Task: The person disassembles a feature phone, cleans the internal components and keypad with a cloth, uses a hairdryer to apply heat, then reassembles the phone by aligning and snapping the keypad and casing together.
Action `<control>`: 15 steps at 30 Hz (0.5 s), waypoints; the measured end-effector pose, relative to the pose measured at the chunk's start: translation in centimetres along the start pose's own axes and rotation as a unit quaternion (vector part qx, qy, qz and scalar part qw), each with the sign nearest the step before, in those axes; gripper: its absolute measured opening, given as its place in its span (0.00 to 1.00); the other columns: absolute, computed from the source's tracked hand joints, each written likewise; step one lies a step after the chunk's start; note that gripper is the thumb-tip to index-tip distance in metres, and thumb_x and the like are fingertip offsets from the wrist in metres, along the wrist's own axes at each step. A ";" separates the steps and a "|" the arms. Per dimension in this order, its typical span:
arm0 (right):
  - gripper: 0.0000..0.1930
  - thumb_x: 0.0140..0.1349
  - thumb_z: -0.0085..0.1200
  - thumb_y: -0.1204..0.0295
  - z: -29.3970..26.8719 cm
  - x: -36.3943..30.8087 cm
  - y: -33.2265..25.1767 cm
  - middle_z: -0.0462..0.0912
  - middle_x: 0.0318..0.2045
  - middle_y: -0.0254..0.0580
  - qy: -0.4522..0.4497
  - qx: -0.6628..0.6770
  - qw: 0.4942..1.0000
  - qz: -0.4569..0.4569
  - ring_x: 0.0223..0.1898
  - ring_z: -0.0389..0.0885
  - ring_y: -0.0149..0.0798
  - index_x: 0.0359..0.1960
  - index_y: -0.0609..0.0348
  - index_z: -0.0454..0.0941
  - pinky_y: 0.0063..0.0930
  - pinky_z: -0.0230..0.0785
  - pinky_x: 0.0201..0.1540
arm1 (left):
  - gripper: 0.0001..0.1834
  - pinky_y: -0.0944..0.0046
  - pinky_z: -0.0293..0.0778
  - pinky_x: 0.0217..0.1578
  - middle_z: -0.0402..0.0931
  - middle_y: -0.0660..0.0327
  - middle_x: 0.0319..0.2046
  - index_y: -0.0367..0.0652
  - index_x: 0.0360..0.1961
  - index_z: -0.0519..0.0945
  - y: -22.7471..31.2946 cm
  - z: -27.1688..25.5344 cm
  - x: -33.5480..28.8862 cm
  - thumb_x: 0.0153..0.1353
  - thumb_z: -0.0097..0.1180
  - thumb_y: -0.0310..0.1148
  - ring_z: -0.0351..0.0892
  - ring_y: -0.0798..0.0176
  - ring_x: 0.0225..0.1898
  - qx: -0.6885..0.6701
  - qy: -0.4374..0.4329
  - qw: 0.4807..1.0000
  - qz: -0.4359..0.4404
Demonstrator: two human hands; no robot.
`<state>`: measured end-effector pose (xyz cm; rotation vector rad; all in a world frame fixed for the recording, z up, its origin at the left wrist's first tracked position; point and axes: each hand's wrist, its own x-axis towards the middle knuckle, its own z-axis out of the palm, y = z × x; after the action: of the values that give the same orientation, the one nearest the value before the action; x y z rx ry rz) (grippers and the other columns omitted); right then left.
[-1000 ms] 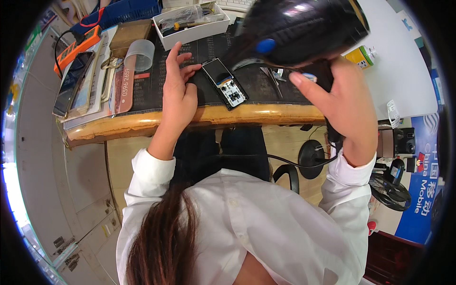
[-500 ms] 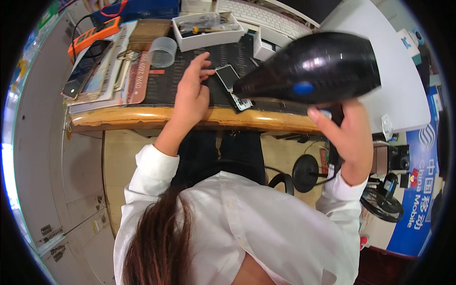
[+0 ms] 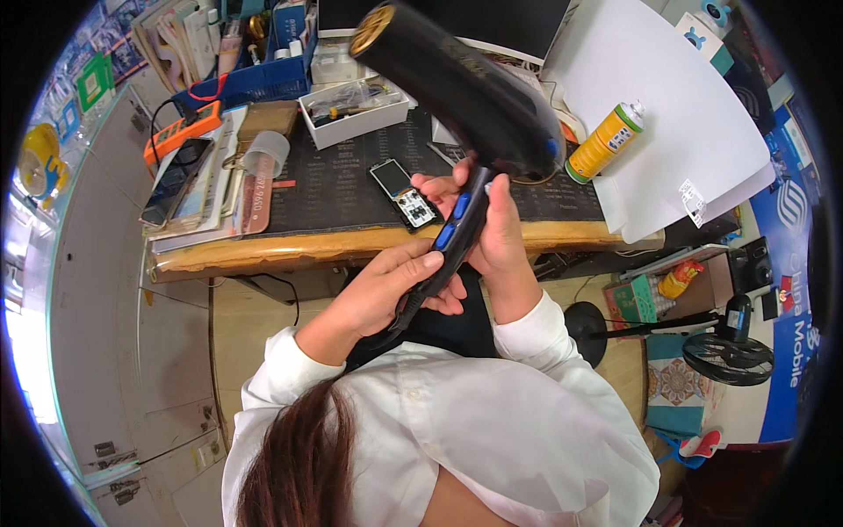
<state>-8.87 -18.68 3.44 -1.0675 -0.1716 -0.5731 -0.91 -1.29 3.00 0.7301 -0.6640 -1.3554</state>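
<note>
Both my hands hold a black hair dryer (image 3: 465, 97) tilted above the desk, its gold-rimmed round end toward the upper left. My left hand (image 3: 386, 285) closes on the lower handle, thumb near the blue switches. Around the upper handle, just under the barrel, my right hand (image 3: 500, 237) is wrapped. A small opened mobile phone (image 3: 391, 180) lies on the dark mat beyond my hands, screen at the far end and a white, bare keypad area at the near end. Neither hand visibly touches the phone; right fingertips overlap its right side in view.
Right of the dryer stands a yellow spray can (image 3: 604, 142) beside a white panel (image 3: 685, 97). Behind the phone is a white box (image 3: 351, 114) of small parts. Leftward are a clear cup (image 3: 266, 154), stacked papers and phones, and an orange meter (image 3: 184, 132). The wooden desk edge (image 3: 290, 249) runs nearest me.
The hair dryer has swung from pointing at the phone to tilting up and left. My left hand has come from beside the phone onto its handle. The spray can now shows.
</note>
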 end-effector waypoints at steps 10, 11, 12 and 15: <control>0.28 0.69 0.56 0.42 3.5 -2.0 1.3 0.86 0.47 0.59 -0.039 0.049 0.992 0.109 0.64 0.78 0.57 0.48 0.56 0.67 0.55 0.63 0.72 | 0.28 0.61 0.81 0.29 0.82 0.48 0.33 0.30 0.44 0.80 -1.5 -0.3 -1.2 0.75 0.50 0.51 0.81 0.58 0.26 -0.026 0.013 0.998 0.056; 0.28 0.69 0.57 0.42 3.7 -2.1 1.4 0.86 0.47 0.59 -0.044 0.052 0.992 0.109 0.64 0.77 0.58 0.48 0.56 0.67 0.54 0.65 0.71 | 0.28 0.62 0.80 0.29 0.82 0.48 0.33 0.30 0.43 0.80 -1.5 -0.4 -1.4 0.75 0.51 0.51 0.81 0.58 0.25 -0.029 0.002 0.998 0.053; 0.29 0.68 0.57 0.41 3.9 -2.3 1.5 0.85 0.48 0.61 -0.045 0.040 0.991 0.122 0.65 0.77 0.59 0.48 0.56 0.67 0.53 0.71 0.67 | 0.28 0.63 0.79 0.24 0.81 0.49 0.31 0.30 0.42 0.79 -1.4 -0.5 -1.6 0.74 0.52 0.53 0.81 0.58 0.23 0.008 0.006 0.998 0.063; 0.29 0.68 0.58 0.42 4.9 -2.8 1.9 0.85 0.49 0.64 -0.075 0.031 0.984 0.158 0.63 0.78 0.59 0.48 0.56 0.66 0.49 0.78 0.61 | 0.25 0.68 0.75 0.18 0.81 0.51 0.28 0.33 0.37 0.79 -1.2 -0.8 -2.8 0.75 0.53 0.49 0.81 0.60 0.19 -0.024 0.023 0.998 0.048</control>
<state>-9.53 -12.78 3.25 -1.0527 -0.1467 -0.1994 -1.30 1.50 1.50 0.6801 -0.6213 -1.2583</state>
